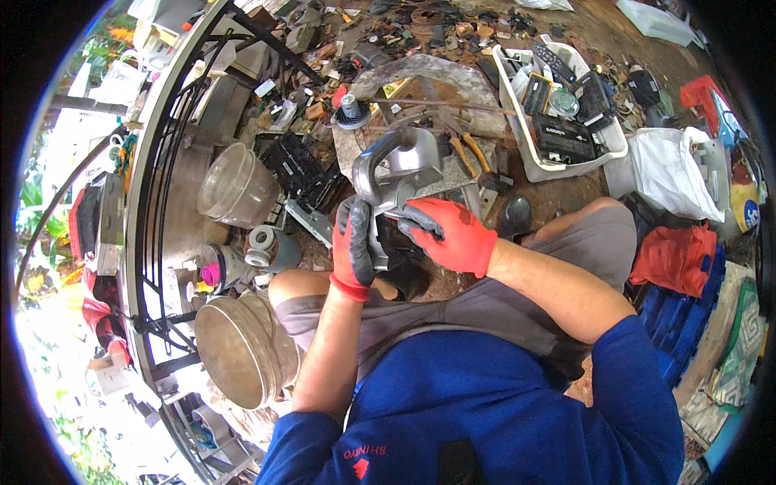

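Observation:
A silver-grey plastic appliance housing (416,158) with a thick curved handle is held up before my lap, above a low stone-like work block (477,121). My left hand (353,242), in a red glove with black fingers, is closed around its lower left part. Against the lower right side, my gloved right hand (453,234) has its fingers curled together. Whatever lies between those fingers is hidden. Just past the housing are pliers with orange handles (470,155) and a hammer (496,181). A round grey motor-like part (351,113) stands on the block's left side.
A white bin (529,158) of black plastic parts stands at the far right. To the left are a clear tub (236,186), a lidded bucket (242,353) and a black metal rack (145,242). Black plastic scrap (295,170) and small debris cover the ground beyond.

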A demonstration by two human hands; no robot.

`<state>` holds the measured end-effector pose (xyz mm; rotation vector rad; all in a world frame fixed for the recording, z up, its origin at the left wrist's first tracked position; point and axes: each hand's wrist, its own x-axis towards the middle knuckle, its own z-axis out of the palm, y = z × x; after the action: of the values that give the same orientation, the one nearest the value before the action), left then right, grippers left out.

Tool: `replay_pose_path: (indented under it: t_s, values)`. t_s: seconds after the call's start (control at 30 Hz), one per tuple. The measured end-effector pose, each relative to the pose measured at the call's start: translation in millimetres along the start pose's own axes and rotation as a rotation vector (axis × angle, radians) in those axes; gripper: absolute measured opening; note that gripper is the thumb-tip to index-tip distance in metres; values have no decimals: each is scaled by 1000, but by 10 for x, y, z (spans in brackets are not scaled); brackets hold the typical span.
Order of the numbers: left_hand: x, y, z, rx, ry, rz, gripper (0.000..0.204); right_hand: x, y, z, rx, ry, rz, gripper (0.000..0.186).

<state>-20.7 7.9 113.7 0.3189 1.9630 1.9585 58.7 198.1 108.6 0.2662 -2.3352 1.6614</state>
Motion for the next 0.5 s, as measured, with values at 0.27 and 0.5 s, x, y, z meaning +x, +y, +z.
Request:
replay_pose_path:
  t_s: [0.27, 0.5]
  values:
    - [-198, -52, 122, 165, 246, 153, 46, -61, 52, -61, -196, -87, -50, 35]
    - [-195, 123, -21, -109, 7, -16, 38, -117, -2, 34, -510, -409, -260, 41]
